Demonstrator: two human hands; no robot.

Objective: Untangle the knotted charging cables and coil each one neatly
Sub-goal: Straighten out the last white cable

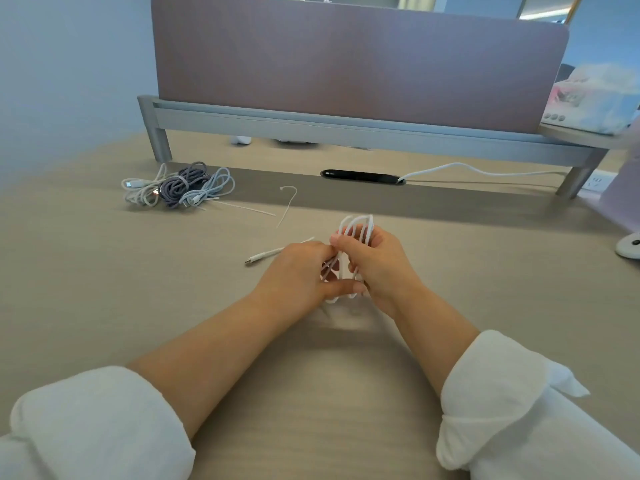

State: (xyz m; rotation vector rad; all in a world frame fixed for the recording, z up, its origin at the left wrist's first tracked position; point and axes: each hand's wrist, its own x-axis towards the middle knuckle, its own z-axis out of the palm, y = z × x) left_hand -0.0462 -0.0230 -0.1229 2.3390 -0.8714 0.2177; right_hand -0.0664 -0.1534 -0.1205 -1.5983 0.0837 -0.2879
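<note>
A white charging cable (358, 225) is gathered into long loops that stand upright between my hands at the middle of the desk. My right hand (375, 263) grips the bundle around its middle, loops sticking out above the fingers. My left hand (301, 273) pinches the cable's strands beside it, thumb under the bundle's lower end. The cable's free plug end (263, 255) lies on the desk to the left. Further back left lies a pile of coiled cables, white ones (142, 190) either side of a dark purple one (180, 185).
Two thin white ties (288, 206) lie loose on the desk (104, 271) between the pile and my hands. A black cable port (360, 176) with a white cord sits under the mauve divider (346, 60). A white mouse-like object (628, 245) is at the right edge.
</note>
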